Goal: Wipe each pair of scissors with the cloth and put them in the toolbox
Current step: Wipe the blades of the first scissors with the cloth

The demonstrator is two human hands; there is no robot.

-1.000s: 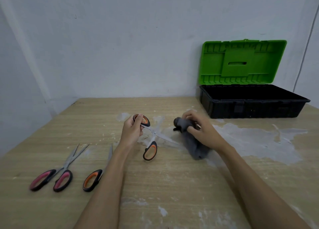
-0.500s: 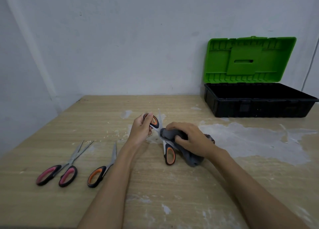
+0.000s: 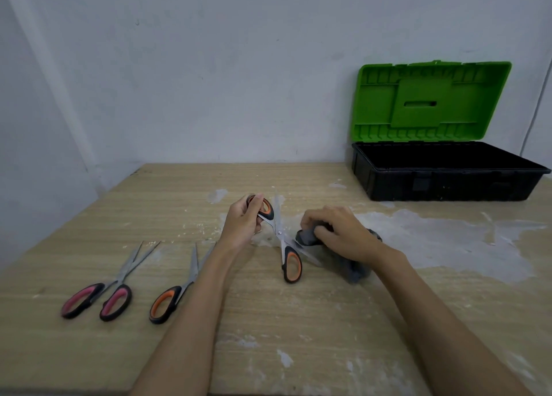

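Presently, on the head view, I count three pairs of scissors, one cloth and one toolbox on the wooden table.

My left hand grasps the upper handle loop of the orange-handled scissors, fingers curled round the black-and-orange ring. That pair stands spread open: one blade points up toward the wall, the other runs down to the right, and the free handle loop hangs low near the table. My right hand is clenched round the dark grey cloth, holding it bunched against the lower blade, just right of the pivot screw. More of the cloth trails below the wrist onto the table.

Two pairs lie flat on the table, left of my left forearm. The pink-handled scissors sit farthest left, blades slightly parted and pointing away from me. The second orange-handled pair lies just beside them to the right; one handle loop shows, the other is hidden by my forearm.

The toolbox rests at the far right corner against the wall, well apart from both hands. Its green lid stands upright and open; the black tray shows no scissors inside that I can make out.

Pale grey smears mark the tabletop around my right hand.
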